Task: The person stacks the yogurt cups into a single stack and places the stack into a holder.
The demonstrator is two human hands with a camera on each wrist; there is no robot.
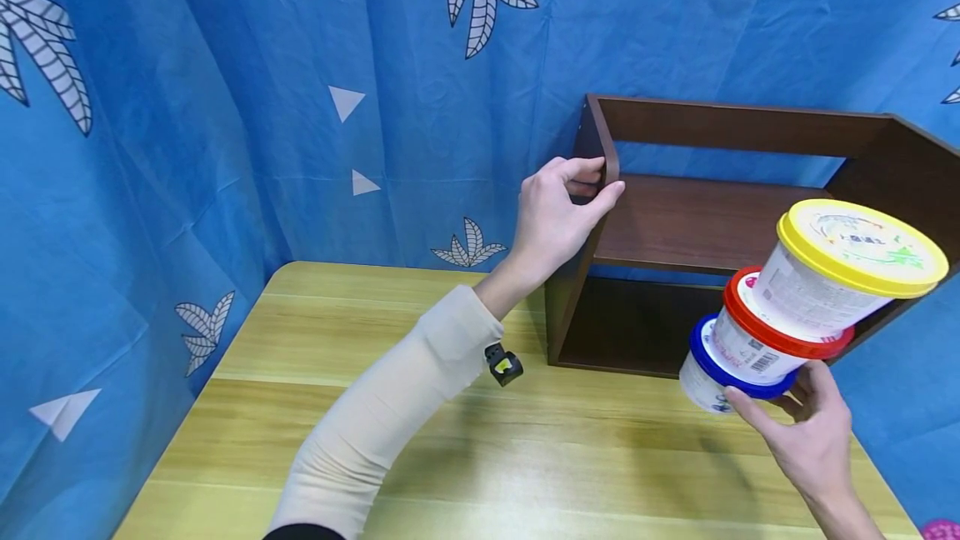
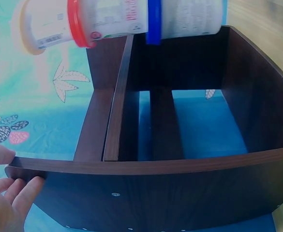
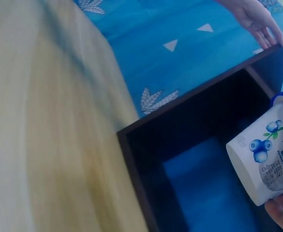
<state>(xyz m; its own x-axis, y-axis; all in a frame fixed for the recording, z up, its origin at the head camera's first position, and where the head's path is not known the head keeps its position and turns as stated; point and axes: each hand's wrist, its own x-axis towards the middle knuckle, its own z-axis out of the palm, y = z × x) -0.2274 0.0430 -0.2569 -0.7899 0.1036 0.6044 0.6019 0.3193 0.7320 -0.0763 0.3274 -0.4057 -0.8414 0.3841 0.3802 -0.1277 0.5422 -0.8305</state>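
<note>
My left hand (image 1: 553,211) pinches the upper front edge of the left side panel of a dark brown wooden shelf (image 1: 712,219), thumb on one face and fingers on the other. In front of the shelf's right half, my right hand (image 1: 813,436) grips a white tub with a blue lid (image 1: 705,386). Stacked on it are a tub with a red lid (image 1: 765,348) and, uppermost, a tub with a yellow lid (image 1: 862,248). The stack is held above the table and leans to the right. Blueberries are printed on the blue-lidded tub (image 3: 262,150) in the right wrist view.
The shelf has an upper and a lower level with an open back, and stands on a light wood table (image 1: 360,340). Behind it hangs a blue curtain (image 1: 300,107) with leaf prints. A small pink thing (image 1: 941,530) shows at the lower right corner.
</note>
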